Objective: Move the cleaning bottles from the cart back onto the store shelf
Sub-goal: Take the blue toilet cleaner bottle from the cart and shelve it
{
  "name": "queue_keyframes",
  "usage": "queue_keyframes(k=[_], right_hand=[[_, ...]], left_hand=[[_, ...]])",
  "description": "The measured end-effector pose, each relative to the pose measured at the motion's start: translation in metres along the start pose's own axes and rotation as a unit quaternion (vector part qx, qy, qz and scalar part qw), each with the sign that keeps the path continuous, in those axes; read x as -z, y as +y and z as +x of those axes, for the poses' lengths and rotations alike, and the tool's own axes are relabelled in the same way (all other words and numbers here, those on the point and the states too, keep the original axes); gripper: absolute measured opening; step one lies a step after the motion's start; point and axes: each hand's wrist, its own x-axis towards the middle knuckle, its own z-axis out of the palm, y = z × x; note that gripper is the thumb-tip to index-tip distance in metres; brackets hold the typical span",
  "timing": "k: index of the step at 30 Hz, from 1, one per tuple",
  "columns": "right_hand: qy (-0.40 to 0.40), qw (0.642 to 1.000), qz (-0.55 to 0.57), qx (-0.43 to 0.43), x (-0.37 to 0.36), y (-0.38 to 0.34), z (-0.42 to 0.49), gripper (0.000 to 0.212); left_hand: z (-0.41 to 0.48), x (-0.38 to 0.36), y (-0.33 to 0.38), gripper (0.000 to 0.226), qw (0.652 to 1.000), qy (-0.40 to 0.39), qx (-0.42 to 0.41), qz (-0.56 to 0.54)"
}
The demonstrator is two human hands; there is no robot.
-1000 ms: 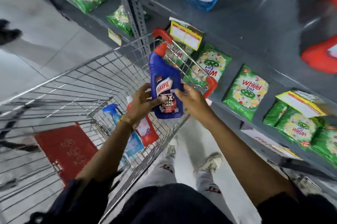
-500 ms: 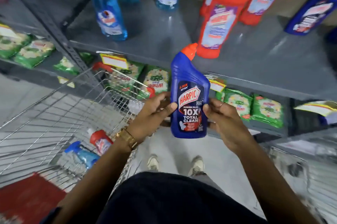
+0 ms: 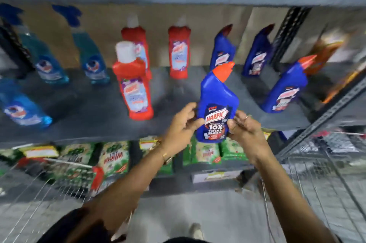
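Observation:
I hold a blue Harpic bottle [image 3: 216, 102] with a red-orange cap upright between both hands, over the front edge of the grey store shelf [image 3: 95, 116]. My left hand [image 3: 183, 124] presses its left side and my right hand [image 3: 244, 130] grips its right side near the label. Its base hangs just in front of the shelf's lip. The wire cart [image 3: 49, 181] sits low at the left, its contents out of sight.
On the shelf stand red Harpic bottles [image 3: 136, 92], blue Harpic bottles [image 3: 284, 88] at the right and blue spray bottles [image 3: 49, 64] at the left. Green detergent packs [image 3: 112, 157] fill the shelf below. A second wire cart [image 3: 324, 173] is at the right.
The bottle went up from over the cart to shelf height, both hands still on it. My view swung up from the cart onto the bottle shelf.

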Motion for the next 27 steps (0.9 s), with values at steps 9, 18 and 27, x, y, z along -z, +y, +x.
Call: queue_keyframes(k=[9,18,27], right_hand=[[0.09,0.994,-0.066,0.01,0.08,0.016,0.076,0.034],[0.082,0.991,-0.1,0.022,0.097,0.009,0.109,0.039],[0.087,0.989,-0.117,0.036,0.092,0.015,0.105,0.035]], left_hand=[[0.107,-0.062,-0.044,0.039,0.999,0.018,-0.02,0.038],[0.15,-0.071,-0.054,0.028,0.992,0.019,-0.034,0.123],[0.143,-0.068,-0.055,0.037,0.994,0.005,0.007,0.113]])
